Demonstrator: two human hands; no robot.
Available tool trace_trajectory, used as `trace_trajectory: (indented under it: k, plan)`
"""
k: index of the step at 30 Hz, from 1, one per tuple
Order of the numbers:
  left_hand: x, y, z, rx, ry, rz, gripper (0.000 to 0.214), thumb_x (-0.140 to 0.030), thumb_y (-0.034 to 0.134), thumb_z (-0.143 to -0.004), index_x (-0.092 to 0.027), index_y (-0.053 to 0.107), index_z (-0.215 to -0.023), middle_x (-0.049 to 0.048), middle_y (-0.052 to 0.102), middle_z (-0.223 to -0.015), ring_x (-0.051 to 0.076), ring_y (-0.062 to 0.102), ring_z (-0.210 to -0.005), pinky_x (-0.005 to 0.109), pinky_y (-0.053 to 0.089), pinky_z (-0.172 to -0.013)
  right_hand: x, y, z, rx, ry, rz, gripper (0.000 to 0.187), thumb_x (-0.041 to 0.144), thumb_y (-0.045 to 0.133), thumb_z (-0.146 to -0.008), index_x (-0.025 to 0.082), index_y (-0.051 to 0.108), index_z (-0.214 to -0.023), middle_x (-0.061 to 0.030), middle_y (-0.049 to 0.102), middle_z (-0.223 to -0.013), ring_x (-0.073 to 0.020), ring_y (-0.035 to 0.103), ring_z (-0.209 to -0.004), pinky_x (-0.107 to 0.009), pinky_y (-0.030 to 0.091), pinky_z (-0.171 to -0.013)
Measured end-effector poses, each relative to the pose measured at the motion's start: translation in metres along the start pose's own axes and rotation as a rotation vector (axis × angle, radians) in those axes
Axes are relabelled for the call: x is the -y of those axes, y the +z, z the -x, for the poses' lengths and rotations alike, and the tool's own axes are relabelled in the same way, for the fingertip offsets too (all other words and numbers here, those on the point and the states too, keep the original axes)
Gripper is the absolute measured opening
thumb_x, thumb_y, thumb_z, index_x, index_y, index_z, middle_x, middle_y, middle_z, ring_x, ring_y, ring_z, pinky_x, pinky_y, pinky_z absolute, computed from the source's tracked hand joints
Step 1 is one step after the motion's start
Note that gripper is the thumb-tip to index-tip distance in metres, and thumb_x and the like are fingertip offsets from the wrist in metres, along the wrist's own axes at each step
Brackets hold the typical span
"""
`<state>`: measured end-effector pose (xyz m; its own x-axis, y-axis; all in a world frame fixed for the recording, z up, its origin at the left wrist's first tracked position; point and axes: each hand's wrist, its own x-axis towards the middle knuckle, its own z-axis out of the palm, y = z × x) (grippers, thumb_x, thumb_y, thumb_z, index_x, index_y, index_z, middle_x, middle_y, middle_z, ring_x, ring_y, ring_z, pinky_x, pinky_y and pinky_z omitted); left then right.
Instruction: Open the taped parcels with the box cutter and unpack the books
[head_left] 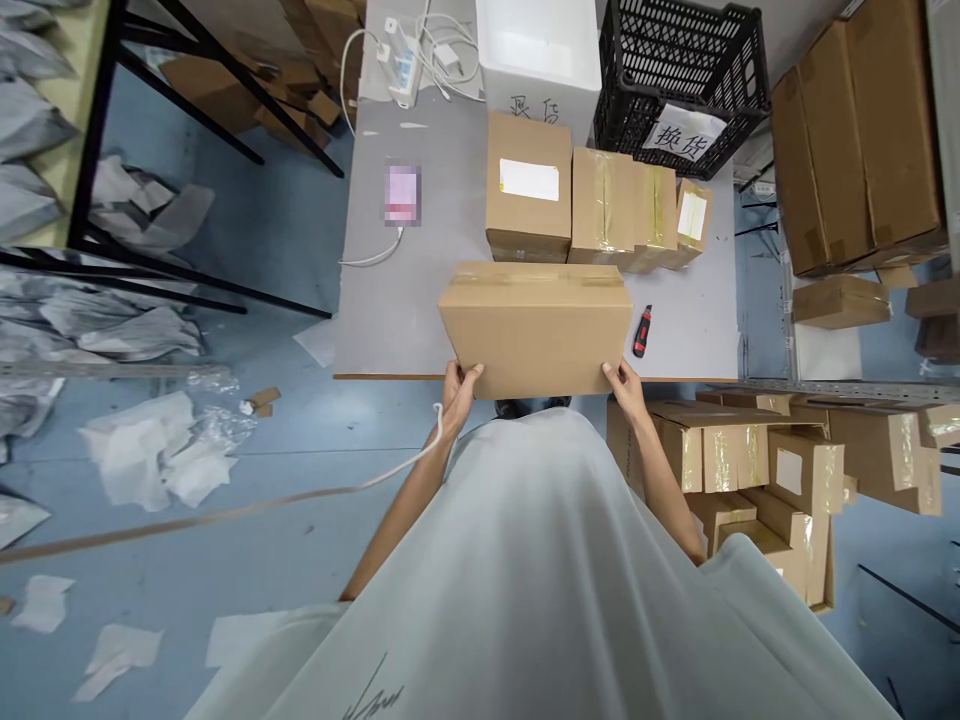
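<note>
A large sealed cardboard box (536, 325) is tilted up at the near edge of the grey table (420, 300). My left hand (459, 388) grips its lower left corner, fingers curled under the edge. My right hand (625, 385) grips its lower right corner in the same way. A white cord runs along my left wrist.
Behind the held box stand three taped cartons (529, 190), a white foam box (540, 50) and a black crate (679, 70). A red-and-black utility knife (642, 333) lies at the right. A phone (403, 193) charges on the table. More cartons (757, 470) are stacked at the right; paper scraps litter the floor.
</note>
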<state>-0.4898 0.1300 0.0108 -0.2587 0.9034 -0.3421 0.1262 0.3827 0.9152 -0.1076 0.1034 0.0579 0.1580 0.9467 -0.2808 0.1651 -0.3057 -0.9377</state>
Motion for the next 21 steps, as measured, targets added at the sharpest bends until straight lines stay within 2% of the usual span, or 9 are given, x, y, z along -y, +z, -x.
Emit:
trace_trajectory:
  k: [2,5,10,14,17,21]
  plan:
    - [-0.004,0.003,0.002,-0.023,0.012,-0.004,0.066,-0.085,0.072,-0.094,-0.024,0.065,-0.120,0.0135,0.077,-0.124,0.032,0.075,-0.119,0.048,0.063,-0.109,0.007,0.001,0.001,-0.010,-0.022,-0.007,0.086,0.083,0.068,-0.101,0.023,0.072,-0.162,-0.0136,0.074,-0.164,-0.0347,0.066,-0.158,-0.052,0.047,-0.139]
    - [-0.008,0.009,-0.011,-0.045,0.042,-0.050,0.068,-0.086,0.070,-0.096,-0.023,0.069,-0.123,0.0148,0.078,-0.129,0.031,0.075,-0.123,0.046,0.062,-0.113,0.007,0.004,-0.013,-0.005,-0.025,0.021,0.091,0.086,0.067,-0.099,0.022,0.071,-0.163,-0.0140,0.075,-0.163,-0.0353,0.069,-0.154,-0.052,0.050,-0.137]
    - [-0.004,0.018,-0.040,-0.010,-0.033,-0.121,0.063,-0.079,0.074,-0.097,-0.020,0.075,-0.120,0.0171,0.082,-0.124,0.034,0.077,-0.122,0.052,0.059,-0.120,-0.013,0.014,-0.046,-0.001,0.062,0.079,0.098,0.090,0.068,-0.090,0.019,0.074,-0.158,-0.0156,0.080,-0.154,-0.0378,0.074,-0.147,-0.058,0.051,-0.135]
    - [0.004,0.020,-0.041,-0.014,-0.039,-0.109,0.068,-0.080,0.073,-0.097,-0.019,0.076,-0.126,0.0188,0.081,-0.131,0.033,0.076,-0.128,0.051,0.058,-0.122,-0.027,0.017,-0.052,-0.002,0.048,0.054,0.100,0.090,0.067,-0.091,0.017,0.073,-0.160,-0.0179,0.074,-0.163,-0.0365,0.069,-0.155,-0.056,0.048,-0.138]
    - [0.012,0.015,-0.035,-0.023,-0.023,-0.079,0.076,-0.090,0.063,-0.099,-0.020,0.077,-0.125,0.0184,0.081,-0.135,0.032,0.074,-0.134,0.049,0.055,-0.126,-0.036,0.010,-0.046,-0.068,0.162,0.017,0.100,0.088,0.065,-0.095,0.018,0.068,-0.165,-0.0180,0.066,-0.173,-0.0347,0.062,-0.163,-0.056,0.050,-0.137]
    - [0.027,0.003,-0.029,-0.057,-0.087,-0.035,0.087,-0.099,0.049,-0.100,-0.020,0.079,-0.120,0.0195,0.080,-0.137,0.033,0.072,-0.140,0.050,0.054,-0.128,-0.050,-0.002,-0.030,-0.144,0.357,-0.002,0.096,0.082,0.059,-0.102,0.014,0.062,-0.170,-0.0255,0.064,-0.173,-0.0370,0.069,-0.156,-0.063,0.055,-0.131]
